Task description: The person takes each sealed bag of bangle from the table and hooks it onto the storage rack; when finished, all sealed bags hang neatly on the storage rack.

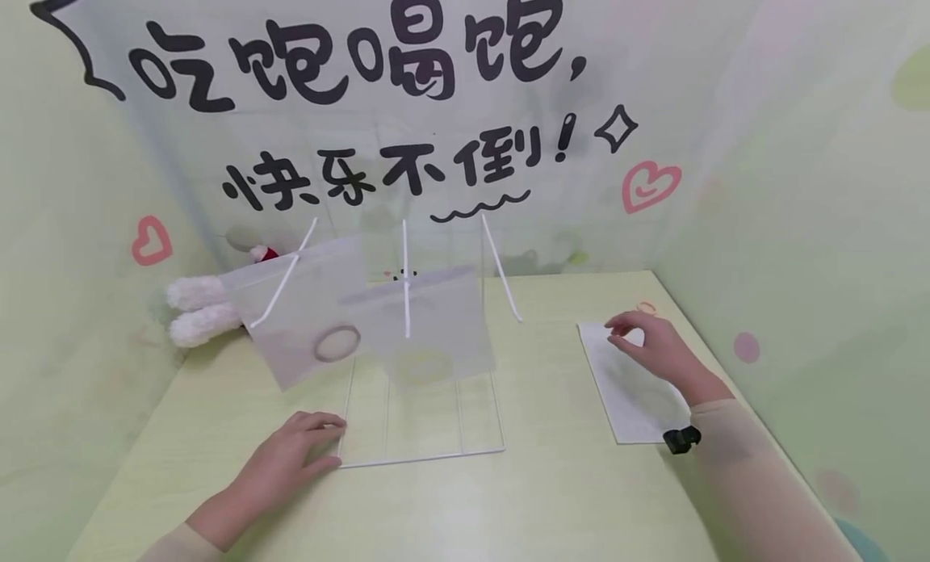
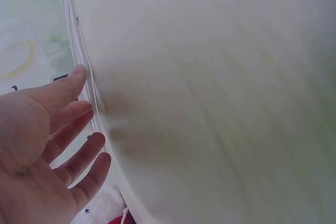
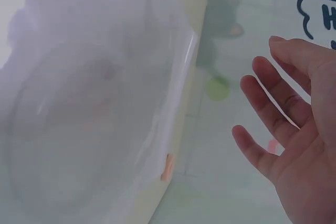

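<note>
Left hand [image 1: 286, 457], white wire rack [image 1: 407, 312] and right hand [image 1: 657, 348] over a pale tabletop [image 1: 552, 497].
Left: rests with fingers relaxed at rack's front-left corner, grips nothing; centre: grey-ring bag [image 1: 291, 320] and yellow-ring bag [image 1: 439, 328] hung from rack; right: hovers loosely curved above a flat translucent bag [image 1: 626, 399], holds nothing.

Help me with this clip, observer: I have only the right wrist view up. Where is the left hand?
Observer: In the head view, the left hand is at the left edge of the base of a white wire rack.
Operator: Does anything hang on that rack?
Observer: Yes, one translucent bag on the left prong and a second bag on the middle prong.
Operator: And what is past the left-hand one?
Observer: White fluffy shapes stick out beyond it on the left; the rest is partly hidden, so I can't name the object.
</note>
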`<state>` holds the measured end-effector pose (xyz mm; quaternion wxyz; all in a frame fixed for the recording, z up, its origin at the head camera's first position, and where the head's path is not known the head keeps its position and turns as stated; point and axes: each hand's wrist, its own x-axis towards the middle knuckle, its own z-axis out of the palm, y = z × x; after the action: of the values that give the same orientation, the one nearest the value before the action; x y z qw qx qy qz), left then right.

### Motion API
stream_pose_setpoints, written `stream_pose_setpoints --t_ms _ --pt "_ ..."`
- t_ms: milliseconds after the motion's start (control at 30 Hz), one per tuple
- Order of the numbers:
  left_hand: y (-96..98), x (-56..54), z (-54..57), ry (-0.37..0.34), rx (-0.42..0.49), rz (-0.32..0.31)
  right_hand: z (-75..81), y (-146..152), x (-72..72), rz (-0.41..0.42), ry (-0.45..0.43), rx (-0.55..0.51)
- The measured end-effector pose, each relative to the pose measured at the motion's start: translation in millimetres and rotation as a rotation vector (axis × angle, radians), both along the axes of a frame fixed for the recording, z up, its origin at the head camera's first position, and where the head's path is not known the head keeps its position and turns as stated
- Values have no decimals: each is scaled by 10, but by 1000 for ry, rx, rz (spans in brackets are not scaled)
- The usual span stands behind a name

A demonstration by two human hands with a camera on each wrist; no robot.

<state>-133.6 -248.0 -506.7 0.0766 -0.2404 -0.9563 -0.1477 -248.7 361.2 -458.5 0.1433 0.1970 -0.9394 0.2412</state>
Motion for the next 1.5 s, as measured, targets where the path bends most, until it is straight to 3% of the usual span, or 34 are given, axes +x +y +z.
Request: stream_pose_setpoints --t_ms 367,633,833,1500 --pt "13 14 39 0 -34 -5 -169 545 -123 -70 -98 42" --pt "32 4 53 -3 -41 4 -118 738 -260 -113 -266 51" --pt "41 -8 68 -3 -42 -8 -137 823 -366 -135 -336 63" --pt "29 4 51 1 -52 -3 -277 959 -602 -181 -406 114"
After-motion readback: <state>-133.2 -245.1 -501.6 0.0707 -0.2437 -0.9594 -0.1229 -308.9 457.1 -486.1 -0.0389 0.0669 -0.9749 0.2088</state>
